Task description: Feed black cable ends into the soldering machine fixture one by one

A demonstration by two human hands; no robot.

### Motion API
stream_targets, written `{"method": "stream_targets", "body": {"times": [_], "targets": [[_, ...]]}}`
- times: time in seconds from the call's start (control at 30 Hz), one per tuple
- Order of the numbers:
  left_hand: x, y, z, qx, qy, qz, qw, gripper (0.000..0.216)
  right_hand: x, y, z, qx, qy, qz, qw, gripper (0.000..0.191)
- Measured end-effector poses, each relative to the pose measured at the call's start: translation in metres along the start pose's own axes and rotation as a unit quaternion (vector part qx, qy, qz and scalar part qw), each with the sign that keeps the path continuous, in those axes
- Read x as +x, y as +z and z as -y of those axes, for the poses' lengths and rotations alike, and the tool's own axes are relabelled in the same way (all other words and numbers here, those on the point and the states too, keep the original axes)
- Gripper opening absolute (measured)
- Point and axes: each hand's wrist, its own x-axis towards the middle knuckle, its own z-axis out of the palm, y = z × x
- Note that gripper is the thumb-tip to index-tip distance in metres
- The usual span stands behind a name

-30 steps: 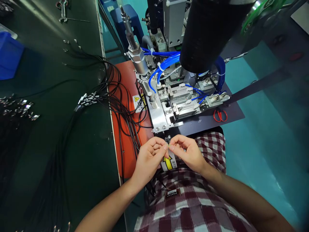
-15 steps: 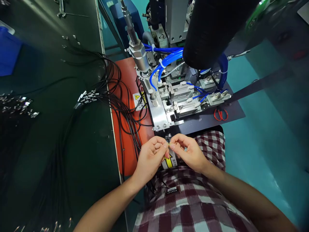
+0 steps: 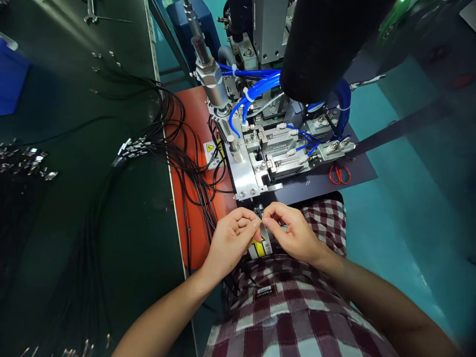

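Note:
In front of the machine's near edge, my left hand (image 3: 231, 240) is closed, thumb and forefinger pinched on a thin yellowish wire (image 3: 261, 222). Only a tiny bit of that wire shows between the fingertips. My right hand (image 3: 292, 232) meets it from the other side, its thumb and forefinger also pinched at the wire's end. Just beyond the fingertips sits a small dark metal fixture (image 3: 259, 209). Below them a yellow and white warning label (image 3: 261, 248) is partly covered by my left fingers.
A metal machine (image 3: 241, 173) with blue air hoses (image 3: 260, 89) stands ahead. Black cables (image 3: 193, 173) with metal connectors (image 3: 132, 148) spread over the red plate (image 3: 201, 248) and dark table (image 3: 141, 223). Red-handled scissors (image 3: 339, 175) lie right; a wrench (image 3: 90, 15) and blue bin (image 3: 13, 74) are left.
Both hands stay almost in place, still pinched together at the wire. The right fingertips have risen slightly, and less of the wire shows. The view has shifted a little.

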Motion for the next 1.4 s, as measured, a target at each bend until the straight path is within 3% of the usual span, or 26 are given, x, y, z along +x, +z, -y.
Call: {"method": "stream_targets", "body": {"times": [0.1, 0.27, 0.47, 0.6, 0.83, 1.13, 1.4], "targets": [[0.000, -0.006, 0.003, 0.130, 0.102, -0.030, 0.986, 0.016, 0.005, -0.004, -0.005, 0.046, 0.035, 0.027, 0.998, 0.016], [0.008, -0.021, 0.012, 0.373, 0.307, -0.047, 0.874, 0.015, 0.015, -0.007, -0.018, 0.101, 0.093, 0.019, 0.990, 0.018], [0.018, -0.036, 0.020, 0.493, 0.364, -0.018, 0.790, 0.031, 0.022, -0.006, -0.030, 0.105, 0.131, 0.024, 0.986, 0.019], [0.019, -0.039, 0.023, 0.545, 0.385, -0.029, 0.744, 0.036, 0.023, -0.003, -0.034, 0.104, 0.132, 0.027, 0.985, 0.019], [0.020, -0.038, 0.026, 0.571, 0.389, -0.042, 0.721, 0.037, 0.024, -0.003, -0.037, 0.092, 0.132, 0.028, 0.987, 0.019], [0.020, -0.036, 0.027, 0.574, 0.388, -0.053, 0.719, 0.035, 0.023, -0.001, -0.041, 0.083, 0.120, 0.015, 0.989, 0.017], [0.020, -0.033, 0.023, 0.589, 0.396, -0.060, 0.702, 0.033, 0.020, 0.001, -0.040, 0.018, 0.062, -0.014, 0.998, 0.014]]}}
